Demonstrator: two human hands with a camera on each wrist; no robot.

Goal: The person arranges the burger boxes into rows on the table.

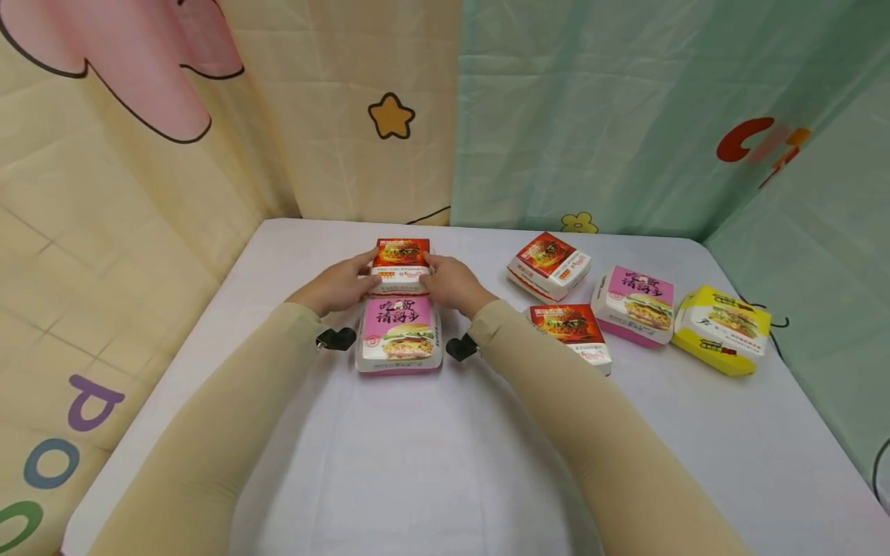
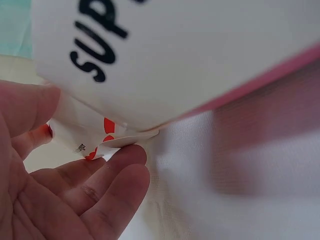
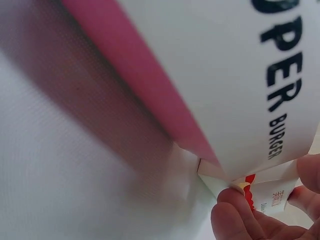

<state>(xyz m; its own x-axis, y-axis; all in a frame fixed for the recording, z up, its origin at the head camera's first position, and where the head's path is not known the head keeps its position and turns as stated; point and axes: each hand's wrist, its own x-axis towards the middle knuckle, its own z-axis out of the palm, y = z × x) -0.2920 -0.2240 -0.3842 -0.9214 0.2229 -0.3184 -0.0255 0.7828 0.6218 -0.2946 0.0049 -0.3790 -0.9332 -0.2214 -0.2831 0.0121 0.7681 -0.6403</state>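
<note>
In the head view, a red-and-white burger box (image 1: 402,262) sits at the far middle of the table between both hands. My left hand (image 1: 339,286) grips its left side, and my right hand (image 1: 455,284) grips its right side. Directly in front of it, close against its near edge, lies a pink burger box (image 1: 399,333). In the left wrist view, fingers (image 2: 112,185) lie along the low side of the red-and-white box (image 2: 75,125), partly hidden by the pink box (image 2: 190,55). In the right wrist view, fingertips (image 3: 232,200) hold its opposite side.
To the right stand a red-and-white box (image 1: 549,266), another red-and-white one (image 1: 570,328) partly behind the right sleeve, a pink box (image 1: 636,305) and a yellow box (image 1: 723,328). Curtains (image 1: 348,154) border the white table (image 1: 403,463) at the back and sides.
</note>
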